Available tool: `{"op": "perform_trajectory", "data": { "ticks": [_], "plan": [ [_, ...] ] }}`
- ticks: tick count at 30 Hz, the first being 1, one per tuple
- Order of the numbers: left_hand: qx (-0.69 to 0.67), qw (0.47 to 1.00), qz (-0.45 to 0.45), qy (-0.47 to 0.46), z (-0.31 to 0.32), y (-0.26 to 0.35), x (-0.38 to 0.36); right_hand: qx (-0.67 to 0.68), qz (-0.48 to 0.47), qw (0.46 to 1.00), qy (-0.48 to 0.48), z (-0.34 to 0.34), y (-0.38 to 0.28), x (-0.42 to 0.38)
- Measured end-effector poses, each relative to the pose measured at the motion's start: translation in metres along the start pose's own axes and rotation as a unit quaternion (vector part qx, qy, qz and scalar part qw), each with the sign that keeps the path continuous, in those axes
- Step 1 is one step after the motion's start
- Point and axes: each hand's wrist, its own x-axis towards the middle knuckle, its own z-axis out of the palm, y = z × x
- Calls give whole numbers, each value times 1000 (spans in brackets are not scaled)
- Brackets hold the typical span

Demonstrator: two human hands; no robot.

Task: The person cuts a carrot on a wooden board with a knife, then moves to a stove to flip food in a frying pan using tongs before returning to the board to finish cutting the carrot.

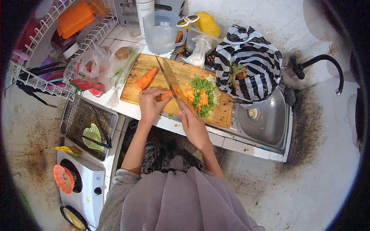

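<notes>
Fingers of the left hand (151, 104) pinch a small carrot piece (165, 95) against the cutting board (217, 118), the thumb on the side nearer the body and the other fingers beyond it. Just past those fingertips, away from the body, lies a larger carrot (146, 78), untouched and out of the blade's path, a good spot for it. The hold looks firm, but whether the tips are tucked under cannot be told; curling them back, so that the knuckles face the steel, would guard them best on so short a piece.

To the right of the left fingers, the knife (166, 75) slants over the piece's right end, its tip pointing away from the body; whether the edge has bitten in is too small to tell. The right hand (195, 131) is closed around the handle. A light grip and short strokes suit this, with the blade upright so slices come out even and the round piece does not roll.

Beyond the right fingers, to the right, sits a heap of chopped greens (201, 91) with carrot bits (204, 101) on and beside it. Slices are best left to fall on the bare wood between blade and heap.
</notes>
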Motion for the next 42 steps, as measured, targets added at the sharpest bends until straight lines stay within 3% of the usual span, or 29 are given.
{"op": "perform_trajectory", "data": {
  "ticks": [3,5,18,21,24,29,36,38,42],
  "plan": [
    [4,1000,-6,-3,0,-1,-1,-43,14,999,-14,7,1,2],
    [0,1000,-4,-8,-1,-1,0,-58,-35,997,40,14,5,4],
    [14,1000,15,-8,1,-3,-1,-136,-19,990,21,14,-6,21],
    [7,1000,30,2,0,-5,0,-78,-11,997,-1,9,-2,22],
    [9,999,35,2,-2,-5,0,-24,-49,997,48,10,8,16],
    [-17,999,49,10,-1,-7,-1,28,33,999,-32,-2,-8,7],
    [11,999,20,-22,-4,-2,-1,79,1,996,-46,2,15,19],
    [7,999,14,-32,-4,-1,0,-13,-48,999,4,5,11,20],
    [5,999,29,-19,-3,-2,0,-52,-46,998,6,12,8,21]
  ]
}}
